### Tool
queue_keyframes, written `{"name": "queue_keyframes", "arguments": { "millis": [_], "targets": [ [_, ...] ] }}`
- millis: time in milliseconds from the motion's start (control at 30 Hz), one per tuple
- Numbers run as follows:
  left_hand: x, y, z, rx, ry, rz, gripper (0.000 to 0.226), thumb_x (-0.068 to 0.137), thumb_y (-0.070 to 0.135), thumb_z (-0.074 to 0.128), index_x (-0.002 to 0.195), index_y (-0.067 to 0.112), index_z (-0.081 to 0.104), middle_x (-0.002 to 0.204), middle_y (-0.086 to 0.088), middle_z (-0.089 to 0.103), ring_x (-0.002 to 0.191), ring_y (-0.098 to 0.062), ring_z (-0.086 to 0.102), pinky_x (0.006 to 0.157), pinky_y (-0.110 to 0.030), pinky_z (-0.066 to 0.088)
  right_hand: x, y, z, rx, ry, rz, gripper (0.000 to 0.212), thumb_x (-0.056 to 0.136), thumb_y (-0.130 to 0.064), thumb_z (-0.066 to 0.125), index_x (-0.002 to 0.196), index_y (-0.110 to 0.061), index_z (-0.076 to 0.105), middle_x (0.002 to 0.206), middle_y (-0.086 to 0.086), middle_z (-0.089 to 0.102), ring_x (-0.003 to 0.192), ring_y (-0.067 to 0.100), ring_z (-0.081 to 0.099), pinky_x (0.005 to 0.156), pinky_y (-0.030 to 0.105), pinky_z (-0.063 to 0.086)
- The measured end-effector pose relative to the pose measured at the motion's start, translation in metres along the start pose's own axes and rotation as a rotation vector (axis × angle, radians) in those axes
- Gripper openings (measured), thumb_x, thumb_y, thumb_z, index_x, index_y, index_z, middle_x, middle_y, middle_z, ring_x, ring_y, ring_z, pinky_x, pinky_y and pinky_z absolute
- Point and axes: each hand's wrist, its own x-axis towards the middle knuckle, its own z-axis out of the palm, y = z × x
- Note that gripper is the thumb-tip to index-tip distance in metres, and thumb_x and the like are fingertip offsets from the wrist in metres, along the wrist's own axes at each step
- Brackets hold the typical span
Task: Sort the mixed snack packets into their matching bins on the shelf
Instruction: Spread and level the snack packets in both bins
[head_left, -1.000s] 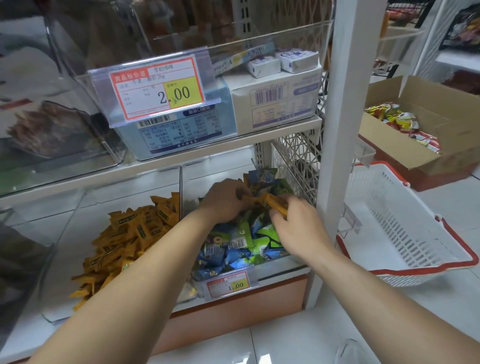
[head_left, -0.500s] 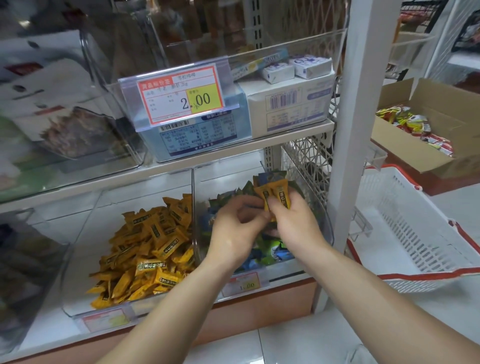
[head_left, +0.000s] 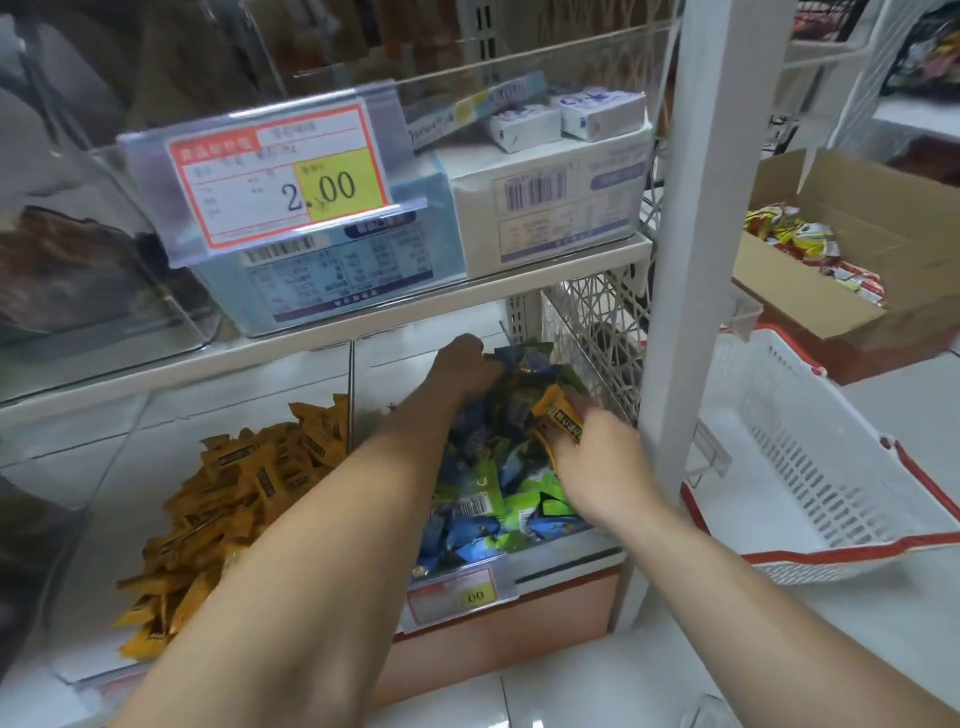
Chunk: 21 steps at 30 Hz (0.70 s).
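On the lower shelf two clear bins stand side by side. The left bin (head_left: 93, 519) holds a heap of orange packets (head_left: 234, 499). The right bin (head_left: 457, 597) holds mixed blue and green packets (head_left: 498, 499). My right hand (head_left: 597, 462) is over the right bin, shut on a couple of orange packets (head_left: 561, 421). My left hand (head_left: 462, 369) reaches deep into the back of the same bin, its fingers buried among blue packets; what they grip is hidden.
A white shelf post (head_left: 691, 260) stands just right of my right hand. A white basket with red rim (head_left: 831, 478) sits on the floor beyond it, with a cardboard box (head_left: 857, 249) of packets behind. The upper shelf holds clear bins and a price tag (head_left: 280, 176).
Both hands were raised together over the right bin with orange packets; now they are apart. The left hand went down into the back of the pile, the right hand lowered with the orange packets.
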Motion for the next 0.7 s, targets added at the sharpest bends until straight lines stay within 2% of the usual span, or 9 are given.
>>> {"name": "queue_keyframes", "arguments": {
  "millis": [100,200,267,367,400,467,567,633,700],
  "targets": [
    [0.015,-0.004,0.013,-0.06,-0.027,-0.027,0.051,0.085,0.04,0.071,0.119,0.003,0.062,0.117,-0.014,0.063,0.1,-0.022,0.059,0.076,-0.029,0.044,0.002,0.002,0.001,-0.039,-0.002,-0.004,0.018,0.097,-0.021,0.055,0.113,-0.017,0.064,0.099,0.008,0.067,0.082,0.027,0.057,0.069,0.028,0.041],
    [0.019,-0.009,0.015,-0.175,-0.082,-0.071,0.069,0.081,0.041,0.076,0.134,0.004,0.05,0.128,-0.014,0.055,0.113,-0.025,0.056,0.079,-0.027,0.044,0.005,0.003,0.002,-0.026,-0.025,0.017,0.017,0.098,-0.022,0.055,0.111,-0.017,0.064,0.094,0.006,0.064,0.075,0.024,0.052,0.067,0.027,0.038],
    [0.018,-0.009,0.01,-0.238,-0.166,-0.101,0.077,0.077,0.043,0.08,0.136,0.009,0.044,0.124,-0.009,0.053,0.112,-0.025,0.056,0.082,-0.03,0.046,0.006,0.004,0.002,-0.002,-0.037,0.027,0.016,0.098,-0.023,0.055,0.11,-0.018,0.064,0.091,0.004,0.063,0.072,0.02,0.053,0.065,0.028,0.037],
    [0.017,-0.01,0.006,-0.147,-0.301,-0.022,0.046,0.081,0.041,0.077,0.115,0.012,0.066,0.119,-0.007,0.065,0.102,-0.02,0.062,0.086,-0.031,0.05,0.007,0.006,0.002,0.011,-0.041,0.016,0.013,0.097,-0.024,0.054,0.106,-0.021,0.063,0.09,0.002,0.065,0.069,0.014,0.053,0.06,0.028,0.036],
    [0.015,-0.009,0.006,-0.11,-0.318,0.005,0.038,0.085,0.036,0.073,0.114,0.014,0.067,0.121,-0.005,0.064,0.102,-0.018,0.061,0.088,-0.03,0.049,0.007,0.007,0.002,0.013,-0.041,0.011,0.012,0.097,-0.025,0.054,0.104,-0.022,0.063,0.09,0.001,0.065,0.068,0.01,0.052,0.057,0.027,0.036],
    [0.012,-0.009,0.007,-0.068,-0.315,0.035,0.032,0.088,0.029,0.07,0.118,0.018,0.063,0.116,-0.001,0.058,0.099,-0.015,0.056,0.084,-0.026,0.044,0.007,0.01,0.002,0.02,-0.042,-0.004,0.01,0.098,-0.027,0.055,0.104,-0.025,0.062,0.088,-0.003,0.062,0.067,0.0,0.048,0.053,0.018,0.033],
    [0.009,-0.01,0.007,-0.052,-0.286,0.089,0.03,0.087,0.029,0.073,0.113,0.014,0.066,0.106,-0.001,0.06,0.094,-0.015,0.055,0.079,-0.025,0.04,0.007,0.011,0.001,0.041,-0.044,-0.02,0.013,0.098,-0.028,0.056,0.108,-0.028,0.063,0.09,-0.004,0.061,0.068,0.005,0.049,0.055,0.017,0.033],
    [0.009,-0.013,0.004,-0.064,-0.263,0.119,0.028,0.085,0.025,0.076,0.105,0.005,0.07,0.099,-0.007,0.065,0.09,-0.017,0.057,0.071,-0.025,0.042,0.007,0.012,0.001,0.047,-0.043,-0.018,0.013,0.097,-0.027,0.056,0.108,-0.03,0.063,0.09,-0.005,0.06,0.067,0.002,0.047,0.055,0.012,0.03],
    [0.007,-0.015,0.0,-0.053,-0.301,0.13,0.017,0.085,0.021,0.075,0.093,0.007,0.07,0.092,-0.006,0.066,0.088,-0.018,0.059,0.069,-0.022,0.042,0.008,0.012,0.002,0.032,-0.038,-0.015,0.009,0.096,-0.027,0.056,0.102,-0.032,0.06,0.086,-0.006,0.059,0.066,-0.002,0.045,0.054,0.008,0.027]
  ]
}}
